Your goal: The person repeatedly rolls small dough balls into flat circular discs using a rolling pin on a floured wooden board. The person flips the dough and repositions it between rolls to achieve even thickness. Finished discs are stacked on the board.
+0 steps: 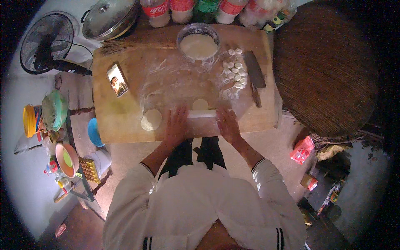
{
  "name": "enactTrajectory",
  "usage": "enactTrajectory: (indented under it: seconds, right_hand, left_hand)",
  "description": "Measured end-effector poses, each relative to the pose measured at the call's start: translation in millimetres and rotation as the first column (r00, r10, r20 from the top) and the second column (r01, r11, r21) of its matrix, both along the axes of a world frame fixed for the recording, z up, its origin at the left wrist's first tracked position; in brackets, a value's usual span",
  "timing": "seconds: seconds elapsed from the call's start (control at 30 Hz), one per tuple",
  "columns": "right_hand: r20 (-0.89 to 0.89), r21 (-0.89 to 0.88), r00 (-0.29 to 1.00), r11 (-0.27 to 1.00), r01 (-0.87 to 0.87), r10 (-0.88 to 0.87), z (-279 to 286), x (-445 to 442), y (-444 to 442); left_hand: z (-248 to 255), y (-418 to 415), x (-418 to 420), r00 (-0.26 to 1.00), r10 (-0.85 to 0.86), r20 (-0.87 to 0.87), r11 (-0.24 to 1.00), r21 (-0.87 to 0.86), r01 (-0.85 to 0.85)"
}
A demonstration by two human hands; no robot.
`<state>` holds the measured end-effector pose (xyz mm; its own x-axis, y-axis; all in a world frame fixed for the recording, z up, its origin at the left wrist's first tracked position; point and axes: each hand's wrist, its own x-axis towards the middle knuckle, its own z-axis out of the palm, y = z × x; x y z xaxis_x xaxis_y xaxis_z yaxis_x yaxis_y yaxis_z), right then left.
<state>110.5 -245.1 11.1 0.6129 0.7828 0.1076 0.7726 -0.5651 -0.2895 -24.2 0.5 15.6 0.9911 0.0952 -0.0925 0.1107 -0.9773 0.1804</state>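
Both my hands lie on a pale rolling pin (202, 113), near the front edge of the floured wooden board (175, 78). At its left end is my left hand (177, 123), and my right hand (227, 123) rests at its right end. A round of dough (200, 104) shows just beyond the pin's middle. Left of my left hand lies a stack of flattened dough rounds (151, 120). Several small dough pieces (235, 72) sit in loose flour at the right. Beside them lies a cleaver (254, 70) with its handle towards me.
A bowl of flour (198, 46) stands at the board's back, beside a straw whisk broom (131, 46). A lit phone (117, 79) lies at the left. Beyond are plastic bottles (182, 11) and a lidded pan (109, 18). A large round woven lid (326, 68) is at the right.
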Motion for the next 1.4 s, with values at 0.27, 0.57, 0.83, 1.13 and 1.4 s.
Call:
enactTrajectory:
  seconds: [0.27,0.57,0.83,1.13,1.4]
  right_hand:
    - [-0.200,-0.033,0.979,0.998,-0.053,0.046,-3,76,35]
    - [-0.317,0.107,0.943,0.984,0.144,-0.103,19,70,22]
    - [-0.073,0.115,0.987,0.984,-0.134,0.143,-10,65,33]
    - [-0.019,-0.094,0.997,0.992,-0.081,0.080,2,38,21]
    - [-0.006,-0.056,0.993,0.992,-0.117,0.117,-16,26,5]
  left_hand:
    - [5,28,107,0.916,0.216,0.337,0.972,0.014,-0.235]
    - [-30,-25,60,0.983,0.119,0.139,0.936,-0.346,-0.064]
    - [11,22,51,0.934,0.202,0.294,0.978,-0.118,-0.174]
    - [16,-3,15,0.996,0.089,0.022,0.996,0.012,-0.090]
    - [-9,0,-8,0.990,0.057,0.126,0.998,-0.005,-0.057]
